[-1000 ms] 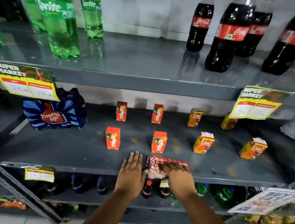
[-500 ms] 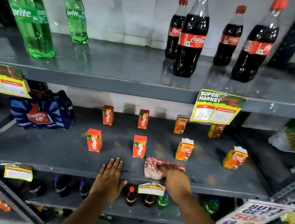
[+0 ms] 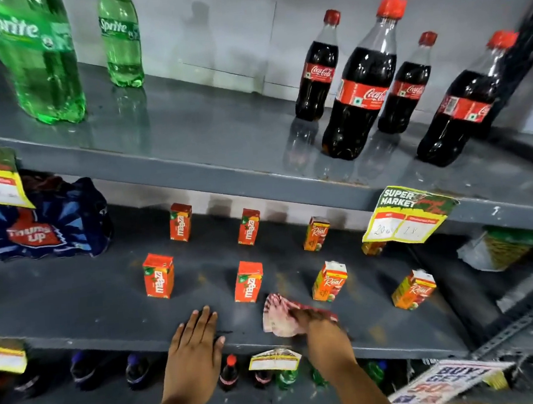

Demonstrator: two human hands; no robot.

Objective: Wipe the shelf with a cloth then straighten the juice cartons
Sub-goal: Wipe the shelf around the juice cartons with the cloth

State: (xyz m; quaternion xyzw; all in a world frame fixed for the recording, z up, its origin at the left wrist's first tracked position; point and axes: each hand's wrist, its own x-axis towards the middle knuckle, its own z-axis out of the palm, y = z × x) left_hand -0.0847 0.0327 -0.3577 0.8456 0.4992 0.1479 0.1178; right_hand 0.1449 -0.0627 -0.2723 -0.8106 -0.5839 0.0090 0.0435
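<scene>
The grey middle shelf (image 3: 75, 306) carries several small juice cartons in loose rows: red Maaza cartons (image 3: 158, 275) on the left and orange Real cartons (image 3: 329, 281) on the right, some turned at angles. My right hand (image 3: 324, 329) presses a red-and-white checked cloth (image 3: 279, 317) flat onto the shelf's front part, just in front of a Maaza carton (image 3: 248, 281). My left hand (image 3: 197, 338) lies flat with fingers spread on the shelf's front edge, left of the cloth, holding nothing.
A blue Thums Up pack (image 3: 40, 226) sits at the shelf's left. Sprite bottles (image 3: 40, 60) and Coca-Cola bottles (image 3: 359, 99) stand on the shelf above. Price tags (image 3: 406, 216) hang from the shelf edges. More bottles (image 3: 229, 372) stand below.
The view has shifted right and up. My right hand and the cloth have slid a little to the right along the shelf front. My left hand stays flat on the edge.
</scene>
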